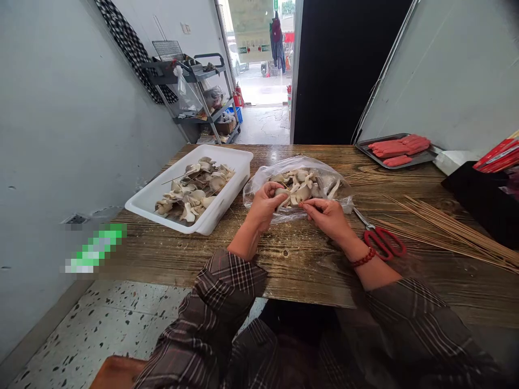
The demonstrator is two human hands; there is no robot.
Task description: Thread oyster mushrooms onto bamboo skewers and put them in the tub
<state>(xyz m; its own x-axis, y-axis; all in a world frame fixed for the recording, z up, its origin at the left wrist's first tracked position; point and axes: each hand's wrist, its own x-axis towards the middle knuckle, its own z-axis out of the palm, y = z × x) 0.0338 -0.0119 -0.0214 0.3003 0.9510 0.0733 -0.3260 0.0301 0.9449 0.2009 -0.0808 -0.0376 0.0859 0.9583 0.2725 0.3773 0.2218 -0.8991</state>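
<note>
Over the near edge of a clear plastic bag (263, 175) of grey-white oyster mushrooms, my left hand (266, 204) pinches a mushroom (283, 192) between thumb and fingers. Close to its right, my right hand (326, 217) has its fingertips pressed together at the mushroom stems; whatever lies between them is too small to name. A red beaded bracelet circles the right wrist. To the left stands a white tray (221, 208) with mushrooms and a few thin sticks in it. Bamboo skewers (454, 224) lie in a loose bundle at the right.
Red-handled scissors (383, 242) lie just right of my right hand on the wooden table (284, 259). At the back right sits a black tray (424, 156) with pink-red packs. A black box (482, 202) stands at the right edge. A grey cart (198, 75) is beyond the table.
</note>
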